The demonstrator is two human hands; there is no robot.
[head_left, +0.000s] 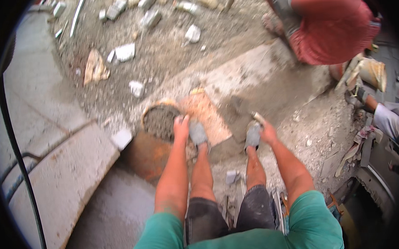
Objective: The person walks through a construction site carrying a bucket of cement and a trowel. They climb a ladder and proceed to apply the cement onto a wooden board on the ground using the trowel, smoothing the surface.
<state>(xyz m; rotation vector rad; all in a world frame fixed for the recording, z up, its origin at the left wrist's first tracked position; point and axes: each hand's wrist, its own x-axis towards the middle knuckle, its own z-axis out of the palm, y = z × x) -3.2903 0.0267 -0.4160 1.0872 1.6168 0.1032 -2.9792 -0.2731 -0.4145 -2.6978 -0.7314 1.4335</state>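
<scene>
My left hand [181, 126] is closed at the near right rim of a round basin [142, 119] of wet grey mortar [161, 121]. In my right hand [267, 132] is the pale handle of a trowel [259, 118]. Its grey blade, blurred, lies over the wet mortar spread on the ground, and its outline is hard to make out. Between my hands, an orange-brown board [208, 117] lies flat beside the basin. My grey shoes stand at the board's near edge and to its right.
A co-worker in red [328, 25] bends over at the upper right, and another person's leg [386, 116] shows at the right. Broken blocks [125, 52] litter the dirt. A curved concrete edge [72, 170] and a black cable [21, 163] are at left; a dark hole [366, 210] lies lower right.
</scene>
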